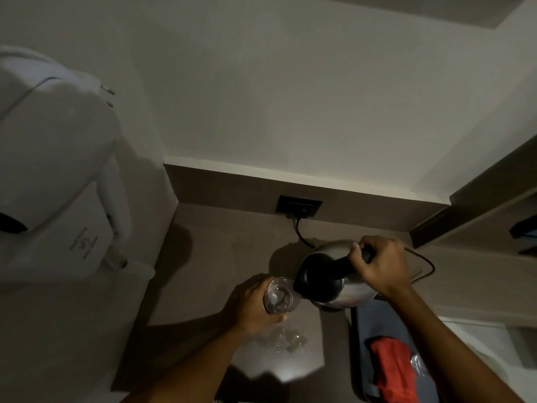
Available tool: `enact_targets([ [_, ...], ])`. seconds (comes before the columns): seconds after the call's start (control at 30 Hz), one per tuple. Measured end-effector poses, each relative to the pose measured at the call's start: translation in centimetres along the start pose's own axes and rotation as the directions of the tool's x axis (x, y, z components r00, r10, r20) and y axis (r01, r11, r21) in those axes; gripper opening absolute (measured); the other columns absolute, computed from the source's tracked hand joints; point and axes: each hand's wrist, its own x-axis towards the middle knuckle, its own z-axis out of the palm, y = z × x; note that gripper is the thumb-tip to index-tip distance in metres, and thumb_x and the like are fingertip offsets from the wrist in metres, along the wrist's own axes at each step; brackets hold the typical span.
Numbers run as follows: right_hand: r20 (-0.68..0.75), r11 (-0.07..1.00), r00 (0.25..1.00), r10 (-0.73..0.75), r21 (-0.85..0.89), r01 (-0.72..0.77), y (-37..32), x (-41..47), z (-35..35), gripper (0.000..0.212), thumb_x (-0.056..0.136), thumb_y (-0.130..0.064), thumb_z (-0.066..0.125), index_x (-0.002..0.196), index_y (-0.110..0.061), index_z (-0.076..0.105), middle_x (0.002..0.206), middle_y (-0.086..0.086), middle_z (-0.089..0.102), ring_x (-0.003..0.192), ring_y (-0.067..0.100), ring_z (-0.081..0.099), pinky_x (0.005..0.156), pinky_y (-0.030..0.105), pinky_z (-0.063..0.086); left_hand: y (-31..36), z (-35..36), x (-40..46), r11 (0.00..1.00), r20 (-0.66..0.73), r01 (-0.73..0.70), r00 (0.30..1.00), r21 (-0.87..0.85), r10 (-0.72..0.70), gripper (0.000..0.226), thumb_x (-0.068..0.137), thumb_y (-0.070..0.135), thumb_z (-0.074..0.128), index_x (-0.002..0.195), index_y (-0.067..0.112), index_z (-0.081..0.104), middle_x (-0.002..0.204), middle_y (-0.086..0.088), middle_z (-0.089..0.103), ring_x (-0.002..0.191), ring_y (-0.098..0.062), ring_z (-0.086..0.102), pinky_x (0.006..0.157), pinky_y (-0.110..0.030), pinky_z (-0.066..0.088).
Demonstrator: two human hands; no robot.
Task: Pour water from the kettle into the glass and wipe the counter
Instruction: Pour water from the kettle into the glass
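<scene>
My right hand (380,264) grips the black handle of a steel kettle (340,286), which is tilted to the left with its black lid and spout end against a clear glass (280,295). My left hand (252,306) holds that glass from the left, lifted above the brown counter (220,257). Water shows inside the glass. Below the glass, a patch of spilled water (279,343) glistens on the counter. A red cloth (392,365) lies on a dark tray at the lower right.
A black wall socket (299,206) sits on the back panel, with a black cable (424,266) running behind the kettle. A large white appliance (52,170) hangs on the left wall. The dark tray (361,324) sits right of the spill; a shelf unit (479,228) stands at the right.
</scene>
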Motion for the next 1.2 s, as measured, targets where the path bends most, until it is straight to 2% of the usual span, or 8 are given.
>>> enact_targets([
  [0.13, 0.013, 0.99, 0.997, -0.076, -0.115, 0.076, -1.2, 0.2, 0.0, 0.042, 0.082, -0.042, 0.047, 0.053, -0.013, 0.057, 0.047, -0.001, 0.052, 0.04, 0.014, 0.046, 0.041, 0.029, 0.042, -0.1, -0.1, 0.0, 0.998, -0.017, -0.043, 0.999, 0.038, 0.043, 0.089, 0.058, 0.057, 0.085, 0.138, 0.036, 0.049, 0.138, 0.011, 0.059, 0.126, -0.012, 0.056, 0.104, -0.033, 0.051],
  [0.3, 0.043, 0.972, 0.991, -0.124, -0.194, 0.13, -2.1, 0.4, 0.0, 0.043, 0.083, -0.04, 0.048, 0.051, -0.013, 0.053, 0.045, -0.001, 0.048, 0.039, 0.016, 0.042, 0.044, 0.033, 0.043, -0.3, 0.1, 0.1, 0.999, -0.012, -0.039, 0.999, 0.034, 0.04, 0.09, 0.061, 0.051, 0.087, 0.14, 0.034, 0.048, 0.14, 0.01, 0.058, 0.127, -0.013, 0.055, 0.104, -0.035, 0.051],
  [0.53, 0.047, 0.94, 0.987, -0.154, -0.301, 0.161, -3.3, 0.9, 0.0, 0.043, 0.081, -0.042, 0.046, 0.048, -0.016, 0.049, 0.044, 0.0, 0.047, 0.04, 0.02, 0.042, 0.055, 0.027, 0.033, -0.7, 0.1, 0.2, 0.997, -0.003, -0.06, 0.998, 0.051, 0.06, 0.085, 0.061, 0.053, 0.085, 0.136, 0.035, 0.05, 0.135, 0.012, 0.06, 0.121, -0.012, 0.059, 0.099, -0.034, 0.054],
  [0.8, 0.081, 0.886, 0.981, -0.176, -0.422, 0.193, -4.1, 1.6, -0.7, 0.047, 0.084, -0.046, 0.043, 0.047, -0.019, 0.05, 0.042, -0.003, 0.046, 0.036, 0.017, 0.04, 0.055, 0.024, 0.029, -0.6, 0.4, 0.3, 0.997, 0.005, -0.037, 0.999, 0.062, 0.037, 0.089, 0.064, 0.052, 0.085, 0.142, 0.035, 0.045, 0.141, 0.011, 0.057, 0.127, -0.014, 0.055, 0.104, -0.034, 0.052],
  [0.87, 0.092, 0.872, 0.979, -0.181, -0.445, 0.203, -4.4, 1.7, -0.9, 0.048, 0.084, -0.046, 0.042, 0.046, -0.018, 0.049, 0.04, -0.003, 0.046, 0.035, 0.018, 0.04, 0.055, 0.025, 0.033, -0.7, 0.6, 0.3, 0.997, -0.006, -0.034, 0.999, 0.065, 0.034, 0.089, 0.063, 0.054, 0.085, 0.14, 0.036, 0.046, 0.14, 0.012, 0.057, 0.127, -0.013, 0.055, 0.104, -0.029, 0.05],
  [0.97, 0.101, 0.861, 0.974, -0.203, -0.454, 0.227, -4.8, 2.0, -1.3, 0.049, 0.084, -0.046, 0.042, 0.045, -0.018, 0.048, 0.038, -0.003, 0.043, 0.032, 0.016, 0.037, 0.057, 0.023, 0.028, -0.8, 0.6, 0.2, 0.996, -0.021, -0.038, 0.999, 0.082, 0.04, 0.089, 0.059, 0.058, 0.083, 0.138, 0.039, 0.046, 0.136, 0.013, 0.06, 0.123, -0.012, 0.058, 0.099, -0.022, 0.048],
  [1.2, 0.115, 0.84, 0.968, -0.223, -0.481, 0.251, -5.4, 2.6, -2.1, 0.05, 0.084, -0.046, 0.042, 0.043, -0.018, 0.047, 0.036, -0.005, 0.039, 0.03, 0.013, 0.032, 0.057, 0.022, 0.023, -1.3, 0.7, 0.3, 0.994, -0.036, -0.068, 0.997, 0.086, 0.071, 0.093, 0.052, 0.069, 0.074, 0.135, 0.041, 0.044, 0.133, 0.016, 0.062, 0.119, -0.009, 0.061, 0.098, -0.028, 0.054],
])
